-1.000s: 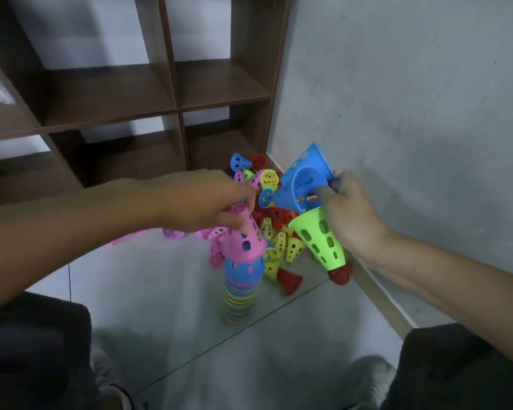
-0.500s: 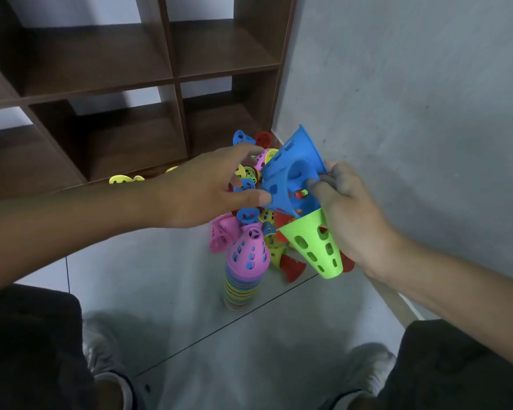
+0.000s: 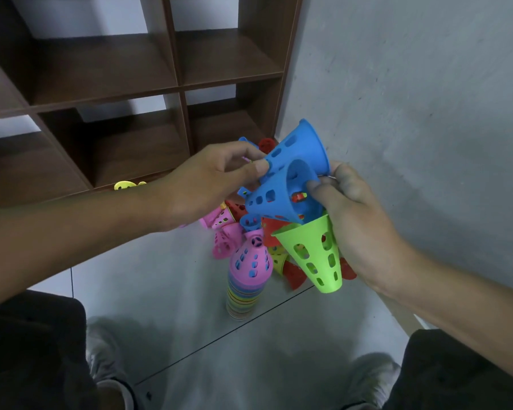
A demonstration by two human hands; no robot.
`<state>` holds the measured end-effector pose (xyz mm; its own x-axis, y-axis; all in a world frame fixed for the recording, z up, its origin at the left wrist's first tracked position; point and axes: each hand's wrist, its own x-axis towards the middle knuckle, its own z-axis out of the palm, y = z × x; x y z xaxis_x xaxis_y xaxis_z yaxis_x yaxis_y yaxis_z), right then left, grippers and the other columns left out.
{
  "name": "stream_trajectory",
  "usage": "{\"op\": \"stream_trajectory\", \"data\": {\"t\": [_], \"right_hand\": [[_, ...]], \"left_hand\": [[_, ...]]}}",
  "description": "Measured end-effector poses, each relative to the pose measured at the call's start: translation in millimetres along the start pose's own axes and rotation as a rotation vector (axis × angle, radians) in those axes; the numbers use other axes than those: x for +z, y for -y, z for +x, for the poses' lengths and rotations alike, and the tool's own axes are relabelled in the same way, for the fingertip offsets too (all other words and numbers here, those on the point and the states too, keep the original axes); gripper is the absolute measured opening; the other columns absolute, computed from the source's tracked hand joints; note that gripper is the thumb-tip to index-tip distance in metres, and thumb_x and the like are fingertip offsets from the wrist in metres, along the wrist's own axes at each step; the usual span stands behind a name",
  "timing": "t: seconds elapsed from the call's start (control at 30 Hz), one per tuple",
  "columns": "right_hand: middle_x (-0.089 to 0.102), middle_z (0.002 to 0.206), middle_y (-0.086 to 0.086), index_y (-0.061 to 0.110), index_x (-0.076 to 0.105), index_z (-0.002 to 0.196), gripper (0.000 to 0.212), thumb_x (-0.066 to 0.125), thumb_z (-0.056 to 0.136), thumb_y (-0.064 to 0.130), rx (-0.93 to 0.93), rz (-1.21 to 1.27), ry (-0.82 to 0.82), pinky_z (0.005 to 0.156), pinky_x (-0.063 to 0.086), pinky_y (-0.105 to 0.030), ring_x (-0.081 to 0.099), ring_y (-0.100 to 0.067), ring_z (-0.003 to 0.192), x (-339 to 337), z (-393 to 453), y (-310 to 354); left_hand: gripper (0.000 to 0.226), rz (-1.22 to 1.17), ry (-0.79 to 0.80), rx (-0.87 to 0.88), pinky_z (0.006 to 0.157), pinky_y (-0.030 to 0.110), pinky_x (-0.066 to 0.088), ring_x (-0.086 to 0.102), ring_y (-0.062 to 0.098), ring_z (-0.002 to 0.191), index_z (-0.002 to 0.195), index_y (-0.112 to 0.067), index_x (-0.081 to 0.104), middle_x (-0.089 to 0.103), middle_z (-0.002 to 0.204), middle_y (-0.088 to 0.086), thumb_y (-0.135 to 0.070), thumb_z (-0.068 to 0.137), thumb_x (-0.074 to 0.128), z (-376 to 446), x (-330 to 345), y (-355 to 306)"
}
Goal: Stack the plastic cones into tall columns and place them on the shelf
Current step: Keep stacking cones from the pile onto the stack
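Our right hand [image 3: 353, 214] gripped 3 cones at once, 2 blue cones [image 3: 288, 179] and 1 green cone [image 3: 314, 255], while our left hand [image 3: 208, 184] pinched the upper blue one. The striped column [image 3: 246, 276], capped in pink, stood on the floor [image 3: 166, 291] below, beside the loose pile [image 3: 282, 229]. We judged that tugging a jammed cone free could drop the others onto the column and topple it.

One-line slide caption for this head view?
Left hand pinches a blue cone while the right hand holds blue and green cones above a pink-topped stack.
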<state>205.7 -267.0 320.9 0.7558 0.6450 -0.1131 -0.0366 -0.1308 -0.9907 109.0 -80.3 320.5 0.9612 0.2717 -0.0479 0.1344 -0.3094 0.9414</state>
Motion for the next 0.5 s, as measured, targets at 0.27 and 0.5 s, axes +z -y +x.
{"op": "stream_trajectory", "data": {"t": [0.27, 0.5], "right_hand": [[0.071, 0.089, 0.0, 0.017, 0.056, 0.12, 0.025, 0.048, 0.102, 0.001, 0.001, 0.062, -0.01, 0.07, 0.06, -0.031, 0.073, -0.017, 0.079, 3, -1, 3], [0.073, 0.087, -0.001, 0.015, 0.06, 0.113, 0.028, 0.046, 0.099, -0.004, 0.068, 0.077, -0.059, 0.062, 0.057, -0.03, 0.071, -0.015, 0.072, -4, 3, 3]], "left_hand": [[0.02, -0.027, -0.15, 0.0, 0.084, 0.032, 0.062, 0.07, 0.019, 0.1, 0.112, -0.023, 0.067, 0.075, 0.102, -0.004, -0.032, 0.103, 0.052, 2, -5, -1], [0.015, 0.374, -0.221, 0.075, 0.076, 0.02, 0.058, 0.065, -0.004, 0.09, 0.109, -0.032, 0.061, 0.068, 0.097, -0.016, -0.039, 0.101, 0.051, 6, -33, 0]]}}
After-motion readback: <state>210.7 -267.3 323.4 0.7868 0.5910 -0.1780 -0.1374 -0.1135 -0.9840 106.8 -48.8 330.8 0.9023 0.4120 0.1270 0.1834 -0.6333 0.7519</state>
